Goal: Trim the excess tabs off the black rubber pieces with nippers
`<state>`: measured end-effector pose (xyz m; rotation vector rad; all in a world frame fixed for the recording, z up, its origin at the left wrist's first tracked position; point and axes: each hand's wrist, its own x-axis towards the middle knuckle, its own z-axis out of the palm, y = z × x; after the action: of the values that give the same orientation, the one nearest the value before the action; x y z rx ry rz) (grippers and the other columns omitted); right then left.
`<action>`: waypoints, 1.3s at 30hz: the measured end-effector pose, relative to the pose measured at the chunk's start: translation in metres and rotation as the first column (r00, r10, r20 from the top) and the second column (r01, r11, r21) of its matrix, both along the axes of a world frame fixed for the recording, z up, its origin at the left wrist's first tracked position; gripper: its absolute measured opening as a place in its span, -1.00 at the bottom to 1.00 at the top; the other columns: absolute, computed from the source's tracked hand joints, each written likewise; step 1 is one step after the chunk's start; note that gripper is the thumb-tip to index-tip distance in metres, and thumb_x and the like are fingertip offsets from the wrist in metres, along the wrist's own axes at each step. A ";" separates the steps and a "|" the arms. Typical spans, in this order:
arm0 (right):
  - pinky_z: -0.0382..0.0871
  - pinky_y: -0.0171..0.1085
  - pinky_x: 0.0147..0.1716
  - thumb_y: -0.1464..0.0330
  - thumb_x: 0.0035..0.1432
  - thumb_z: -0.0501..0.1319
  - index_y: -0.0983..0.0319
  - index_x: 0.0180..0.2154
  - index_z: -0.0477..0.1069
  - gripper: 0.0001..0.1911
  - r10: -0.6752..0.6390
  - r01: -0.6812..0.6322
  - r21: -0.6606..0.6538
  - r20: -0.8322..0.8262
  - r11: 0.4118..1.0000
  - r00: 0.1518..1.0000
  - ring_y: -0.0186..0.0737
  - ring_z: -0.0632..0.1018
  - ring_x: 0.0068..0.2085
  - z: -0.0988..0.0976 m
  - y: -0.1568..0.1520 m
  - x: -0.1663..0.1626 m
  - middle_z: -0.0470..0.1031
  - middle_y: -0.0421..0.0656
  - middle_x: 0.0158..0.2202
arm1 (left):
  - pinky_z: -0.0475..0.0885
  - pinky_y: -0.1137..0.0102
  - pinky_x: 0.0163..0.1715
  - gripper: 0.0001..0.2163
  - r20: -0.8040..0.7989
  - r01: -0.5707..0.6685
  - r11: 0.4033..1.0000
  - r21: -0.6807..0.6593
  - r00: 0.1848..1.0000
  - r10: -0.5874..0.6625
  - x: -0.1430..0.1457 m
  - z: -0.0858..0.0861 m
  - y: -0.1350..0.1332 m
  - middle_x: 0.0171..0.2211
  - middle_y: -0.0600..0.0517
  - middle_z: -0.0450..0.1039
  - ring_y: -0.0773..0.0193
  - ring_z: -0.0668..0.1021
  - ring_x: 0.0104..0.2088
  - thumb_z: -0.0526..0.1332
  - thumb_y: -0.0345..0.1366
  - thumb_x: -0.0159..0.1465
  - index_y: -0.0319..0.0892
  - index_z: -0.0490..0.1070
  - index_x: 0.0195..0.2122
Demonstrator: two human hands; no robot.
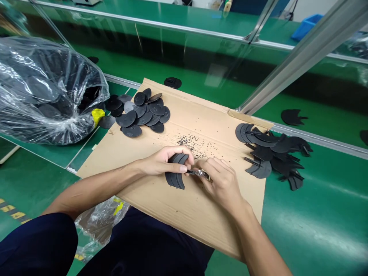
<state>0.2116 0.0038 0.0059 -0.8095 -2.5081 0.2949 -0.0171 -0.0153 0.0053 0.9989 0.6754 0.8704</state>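
Above a cardboard sheet [198, 214], my left hand [161, 163] grips a curved black plastic piece [174, 180] with raised ridges, thumb across its front. My right hand [220, 178] is closed around small nippers [201, 173]. Their metal head points left and meets a thin black stem at the piece's right side, close to my left fingertips. The nippers' handles are mostly hidden in my palm. Tiny black plastic scraps [188, 142] lie scattered on the cardboard just beyond my hands.
Black oval discs [140, 115] are heaped at the left. Black curved pieces with stems [273, 153] lie piled at the right, partly on the green bench [324, 214]. A clear plastic bag [51, 92] of black parts fills the far left. A metal post [293, 57] slants up behind.
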 end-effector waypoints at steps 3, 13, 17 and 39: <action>0.21 -0.24 -0.35 0.39 0.42 0.09 0.20 -0.26 0.43 -0.81 0.007 -0.007 -0.004 -0.009 1.000 1.000 -0.23 0.41 -0.38 0.001 -0.001 0.001 0.52 -0.15 -0.40 | 0.51 0.38 -0.22 -0.75 0.031 0.015 1.000 -0.024 0.999 -0.014 0.001 0.001 0.000 -0.34 0.00 0.52 0.28 0.60 -0.31 0.45 -0.24 0.18 -0.24 0.50 -0.21; 0.34 -0.24 -0.32 0.44 0.39 0.06 0.16 -0.26 0.49 -0.75 -0.023 0.022 -0.059 -0.013 0.998 1.000 -0.21 0.54 -0.36 -0.003 -0.001 0.007 0.63 -0.14 -0.35 | 0.51 0.39 -0.24 -0.71 0.073 -0.010 0.994 -0.111 0.997 0.018 0.007 -0.007 -0.001 -0.34 0.00 0.54 0.26 0.63 -0.31 0.50 -0.23 0.12 -0.25 0.48 -0.27; 0.31 -0.25 -0.35 0.42 0.37 0.07 0.18 -0.27 0.50 -0.77 -0.135 0.135 -0.018 -0.026 0.991 0.990 -0.21 0.50 -0.40 -0.004 0.001 0.008 0.59 -0.13 -0.40 | 0.50 0.42 -0.23 -0.68 0.112 -0.106 0.980 -0.167 0.986 0.126 0.007 -0.005 0.002 -0.36 0.03 0.54 0.28 0.63 -0.31 0.53 -0.27 0.08 -0.24 0.48 -0.23; 0.16 -0.21 -0.32 0.43 0.26 0.17 0.19 -0.31 0.40 -0.93 -0.298 0.293 0.184 -0.002 0.938 0.955 -0.15 0.44 -0.32 -0.007 -0.007 -0.012 0.51 -0.12 -0.42 | 0.50 0.53 -0.29 -0.61 0.209 -0.221 0.883 -0.413 0.921 0.328 0.015 -0.008 0.001 -0.28 0.06 0.54 0.43 0.55 -0.38 0.47 -0.43 0.10 -0.18 0.42 -0.08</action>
<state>0.1993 -0.0027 -0.0015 -1.1006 -2.3490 -0.0483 -0.0018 -0.0146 -0.0027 0.4213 0.7260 1.0554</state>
